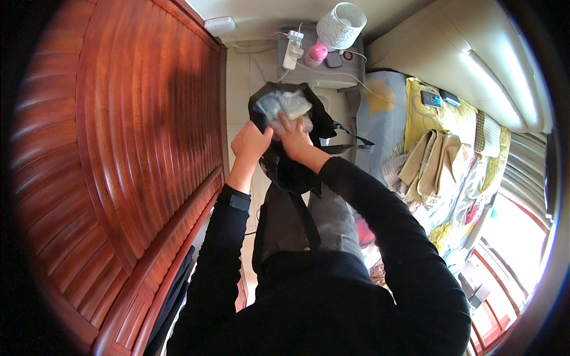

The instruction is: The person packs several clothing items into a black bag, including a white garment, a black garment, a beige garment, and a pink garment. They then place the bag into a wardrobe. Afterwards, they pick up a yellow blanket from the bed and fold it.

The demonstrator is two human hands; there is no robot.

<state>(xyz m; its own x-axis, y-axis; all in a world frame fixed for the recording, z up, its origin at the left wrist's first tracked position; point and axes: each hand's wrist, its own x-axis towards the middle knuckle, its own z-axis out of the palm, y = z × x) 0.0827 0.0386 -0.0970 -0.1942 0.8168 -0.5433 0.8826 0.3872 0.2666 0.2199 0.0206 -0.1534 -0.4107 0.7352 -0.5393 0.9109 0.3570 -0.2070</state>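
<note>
A black bag [291,171] with straps hangs before my legs, its mouth facing up. Inside its opening lies a pale, soft-looking bundle [281,103], whitish and light blue; blur hides what it is exactly. My left hand [252,141] is closed on the near left rim of the bag. Over the opening, my right hand [294,137] rests on the near side of the bundle, fingers spread. A dark strap [352,141] sticks out from the bag's right side.
A reddish wooden slatted wardrobe door [147,111] rises at left. Beyond the bag, a grey nightstand [320,78] carries a lamp [340,26], a pink bottle [317,54] and a power strip [292,54]. At right, a bed holds folded beige cloth [429,167] and phones [430,99].
</note>
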